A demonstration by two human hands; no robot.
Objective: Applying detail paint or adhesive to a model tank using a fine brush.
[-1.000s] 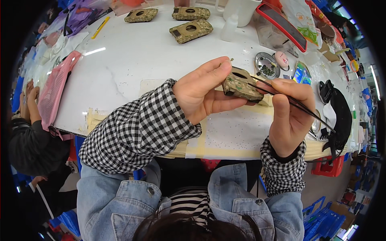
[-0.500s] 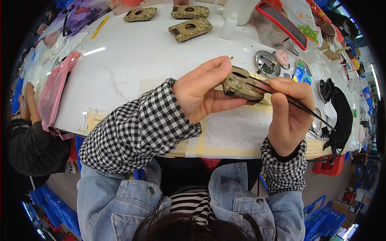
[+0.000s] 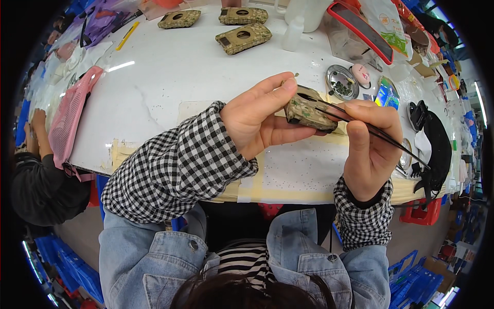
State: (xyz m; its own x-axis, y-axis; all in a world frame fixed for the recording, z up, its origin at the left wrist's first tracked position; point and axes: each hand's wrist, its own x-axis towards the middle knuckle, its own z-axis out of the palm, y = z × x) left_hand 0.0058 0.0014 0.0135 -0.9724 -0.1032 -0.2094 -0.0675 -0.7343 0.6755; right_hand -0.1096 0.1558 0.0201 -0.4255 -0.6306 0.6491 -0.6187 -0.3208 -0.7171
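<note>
My left hand (image 3: 265, 110) grips a camouflage-patterned model tank hull (image 3: 307, 112) by its far left end, thumb on top and fingers below. A round opening shows in the hull's upper face. In my right hand (image 3: 371, 139) is a pair of slim black tweezers (image 3: 383, 135), pinched between thumb and fingers. Their tips rest on or just over the hull's side; whether they hold a small part, I cannot make out. Right of the hull, a round metal dish (image 3: 342, 82) holds small dark green pieces.
Several more camouflage hulls, including one near the middle (image 3: 243, 38), stand at the back. Beside them are a white squeeze bottle (image 3: 293, 34) and a clear bin with a red-framed phone (image 3: 361, 32). A yellow pen (image 3: 127, 35) and pink mesh bag (image 3: 77, 116) lie left, near another person's arm (image 3: 43, 139).
Almost nothing differs. My hands, the hull and the tweezers keep their places, with at most a tiny shift of the right hand. The other person's hand at the left has moved slightly.
</note>
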